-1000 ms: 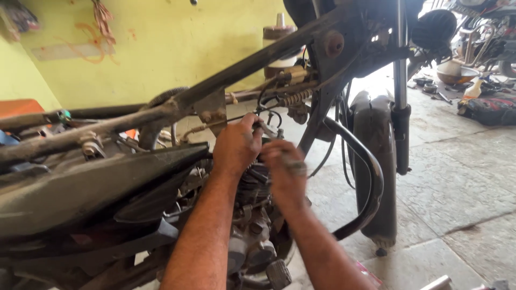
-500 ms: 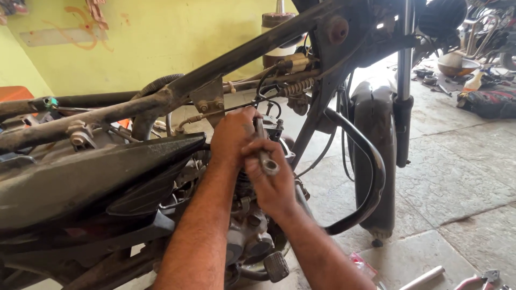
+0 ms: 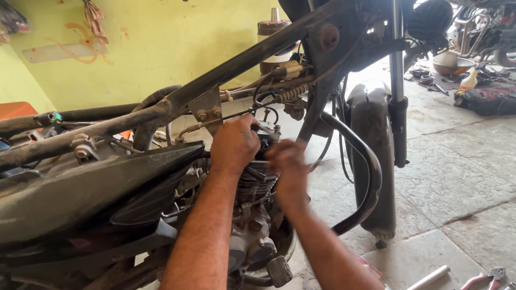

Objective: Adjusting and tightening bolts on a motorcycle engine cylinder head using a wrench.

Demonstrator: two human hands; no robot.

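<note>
A: Since the earlier frames the right hand [image 3: 287,164] has dropped from the top of the engine to its near side, and the slim tool it gripped half a second ago no longer shows; the left hand [image 3: 235,144] has hardly shifted.

B: Starting with the biggest thing: the stripped motorcycle frame [image 3: 252,59] runs across the view, its dark side panel [image 3: 80,188] low on the left and the front wheel [image 3: 373,156] to the right.

A: The engine cylinder [image 3: 257,185] sits under the frame's top tube, between the two forearms. It looks heavy, rigid and bolted in, so it likely won't budge under a hand.

B: Its fins are thin, greasy metal, probably slippery and sharp-edged. The solid head at the top seems the safer place to grip.

A: That is where the person's left hand rests, fingers curled over the cylinder's top, closed down on it.

B: The right hand is blurred beside the fins. Whether it is closed, or holds anything, cannot be told.

A: Smallest last: pliers [image 3: 486,279] lie on the stone floor [image 3: 457,177].
</note>
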